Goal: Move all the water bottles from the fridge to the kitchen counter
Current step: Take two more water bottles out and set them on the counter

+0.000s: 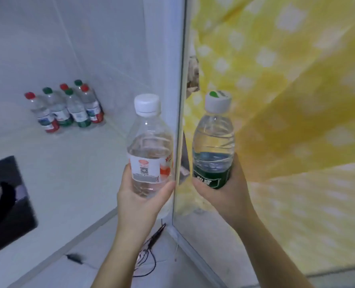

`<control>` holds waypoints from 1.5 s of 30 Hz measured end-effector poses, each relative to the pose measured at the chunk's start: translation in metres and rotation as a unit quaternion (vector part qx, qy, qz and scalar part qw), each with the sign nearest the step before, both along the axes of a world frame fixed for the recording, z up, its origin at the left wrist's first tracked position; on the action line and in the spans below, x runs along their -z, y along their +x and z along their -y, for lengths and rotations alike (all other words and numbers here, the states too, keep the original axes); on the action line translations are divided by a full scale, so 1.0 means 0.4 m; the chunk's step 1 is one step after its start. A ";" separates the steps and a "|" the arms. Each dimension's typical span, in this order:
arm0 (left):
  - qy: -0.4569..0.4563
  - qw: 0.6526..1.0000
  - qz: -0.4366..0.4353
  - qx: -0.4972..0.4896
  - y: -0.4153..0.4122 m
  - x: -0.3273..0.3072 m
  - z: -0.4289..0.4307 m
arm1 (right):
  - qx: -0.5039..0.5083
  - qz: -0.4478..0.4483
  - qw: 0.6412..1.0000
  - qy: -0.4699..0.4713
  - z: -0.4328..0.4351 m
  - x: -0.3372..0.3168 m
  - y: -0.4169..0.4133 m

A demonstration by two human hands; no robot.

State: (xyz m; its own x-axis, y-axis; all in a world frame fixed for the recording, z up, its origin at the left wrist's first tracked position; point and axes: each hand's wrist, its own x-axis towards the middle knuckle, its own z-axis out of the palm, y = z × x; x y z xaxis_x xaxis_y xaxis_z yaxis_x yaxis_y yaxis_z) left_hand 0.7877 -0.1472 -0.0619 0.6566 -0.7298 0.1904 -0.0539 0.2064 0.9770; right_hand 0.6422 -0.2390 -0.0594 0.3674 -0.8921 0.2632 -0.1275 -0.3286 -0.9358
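Left hand (139, 198) grips a white-capped water bottle (149, 146) at centre. Right hand (224, 194) grips a green-labelled water bottle (214, 142), a white wall edge (166, 59) between them. Six small bottles (66, 109) cluster upper left on the counter (72, 167), well apart from the black hob (6, 208).

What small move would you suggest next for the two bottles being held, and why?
Probably reach the left hand forward and stand its orange-label bottle on the counter beside the six bottles already grouped there. The right hand also holds a green-label bottle, so both are not yet on the counter.
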 end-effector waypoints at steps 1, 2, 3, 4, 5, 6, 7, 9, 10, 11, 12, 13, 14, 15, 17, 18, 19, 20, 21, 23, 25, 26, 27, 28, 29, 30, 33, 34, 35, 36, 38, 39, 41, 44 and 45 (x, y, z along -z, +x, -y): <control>0.001 1.000 -0.001 -0.025 0.021 0.004 -0.007 | -0.022 -0.004 1.000 -0.003 0.011 0.005 0.030; 0.004 0.999 -0.003 -0.048 0.041 0.011 -0.016 | -0.044 -0.009 0.999 -0.003 0.020 0.010 0.060; 0.008 0.997 -0.004 -0.071 0.060 0.017 -0.026 | -0.064 -0.012 0.998 -0.002 0.026 0.015 0.092; 0.012 0.995 -0.005 -0.096 0.082 0.024 -0.037 | -0.082 -0.012 0.997 0.003 0.032 0.021 0.125; 0.018 0.992 -0.008 -0.121 0.104 0.031 -0.048 | -0.101 -0.009 0.995 0.010 0.035 0.026 0.158; 0.025 0.989 -0.011 -0.146 0.127 0.039 -0.058 | -0.118 -0.006 0.993 0.018 0.037 0.032 0.192; 0.032 0.985 -0.013 -0.167 0.150 0.048 -0.067 | -0.135 -0.005 0.991 0.023 0.038 0.039 0.227; 0.042 0.980 -0.016 -0.194 0.199 0.065 -0.081 | -0.163 -0.007 0.986 0.032 0.040 0.056 0.299; 0.046 0.978 -0.017 -0.205 0.226 0.074 -0.087 | -0.175 -0.009 0.984 0.036 0.041 0.065 0.337; 0.049 0.976 -0.019 -0.213 0.255 0.083 -0.091 | -0.188 -0.009 0.981 0.040 0.043 0.074 0.375; 0.050 0.974 -0.020 -0.221 0.286 0.092 -0.094 | -0.198 -0.010 0.979 0.045 0.045 0.084 0.416; 0.051 0.973 -0.019 -0.226 0.319 0.101 -0.096 | -0.209 -0.011 0.977 0.049 0.047 0.094 0.459; 0.055 0.972 -0.016 -0.230 0.354 0.111 -0.098 | -0.218 -0.014 0.974 0.052 0.050 0.104 0.502; 0.058 0.971 -0.014 -0.230 0.391 0.121 -0.098 | -0.224 -0.015 0.973 0.053 0.053 0.117 0.549; 0.063 0.971 -0.017 -0.230 0.479 0.143 -0.098 | -0.216 -0.018 0.975 0.052 0.062 0.144 0.650; 0.066 0.971 -0.021 -0.230 0.528 0.157 -0.096 | -0.210 -0.020 0.976 0.050 0.067 0.159 0.703; 0.070 0.971 -0.026 -0.228 0.578 0.172 -0.092 | -0.207 -0.023 0.977 0.049 0.074 0.177 0.757; 0.075 0.970 -0.030 -0.228 0.626 0.186 -0.088 | -0.205 -0.029 0.977 0.052 0.081 0.195 0.807; 0.081 0.969 -0.034 -0.230 0.673 0.199 -0.082 | -0.203 -0.034 0.977 0.058 0.090 0.212 0.857; 0.093 0.966 -0.042 -0.237 0.765 0.229 -0.064 | -0.197 -0.039 0.976 0.079 0.111 0.246 0.951; 0.112 0.962 -0.045 -0.244 0.853 0.268 -0.037 | -0.190 -0.043 0.976 0.094 0.137 0.280 1.039; 0.125 0.960 -0.044 -0.248 0.895 0.288 -0.019 | -0.187 -0.049 0.976 0.097 0.152 0.298 1.080; 0.140 0.957 -0.043 -0.249 0.934 0.309 0.000 | -0.185 -0.057 0.976 0.100 0.167 0.314 1.120; 0.153 0.955 -0.046 -0.251 0.970 0.328 0.021 | -0.183 -0.065 0.975 0.104 0.183 0.333 1.159; 0.166 0.952 -0.051 -0.253 1.005 0.345 0.045 | -0.180 -0.076 0.975 0.107 0.201 0.354 1.198; 0.180 0.949 -0.054 -0.254 1.036 0.360 0.070 | -0.175 -0.085 0.975 0.110 0.217 0.375 1.236; 0.206 0.945 -0.052 -0.248 1.122 0.406 0.146 | -0.162 -0.095 0.975 0.122 0.265 0.443 1.338; 0.206 0.945 -0.048 -0.249 1.149 0.420 0.171 | -0.157 -0.095 0.975 0.123 0.282 0.462 1.369; 0.206 0.945 -0.043 -0.251 1.175 0.434 0.194 | -0.153 -0.096 0.976 0.120 0.299 0.478 1.397; 0.205 0.944 -0.038 -0.254 1.199 0.447 0.215 | -0.150 -0.094 0.977 0.120 0.317 0.495 1.422; 0.199 0.944 -0.028 -0.262 1.241 0.463 0.253 | -0.147 -0.080 0.979 0.120 0.347 0.520 1.465; 0.197 0.944 -0.022 -0.263 1.257 0.470 0.269 | -0.148 -0.072 0.980 0.113 0.359 0.531 1.481; 0.193 0.945 -0.004 -0.264 1.274 0.480 0.290 | -0.158 -0.058 0.981 0.100 0.377 0.555 1.502; 0.190 0.947 0.030 -0.258 1.278 0.495 0.292 | -0.190 -0.076 0.976 0.076 0.396 0.593 1.503; 0.201 0.946 0.043 -0.250 1.279 0.503 0.285 | -0.197 -0.093 0.974 0.062 0.401 0.609 1.495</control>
State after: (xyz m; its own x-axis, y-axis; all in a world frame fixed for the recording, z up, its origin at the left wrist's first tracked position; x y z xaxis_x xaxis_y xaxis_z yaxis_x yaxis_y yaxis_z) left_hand 1.2992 -0.2612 -0.2631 0.9334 -0.3573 0.0324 -0.1299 -0.2525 0.9588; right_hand 1.2403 -0.3993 -0.3028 0.7193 -0.6922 0.0586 -0.1850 -0.2722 -0.9443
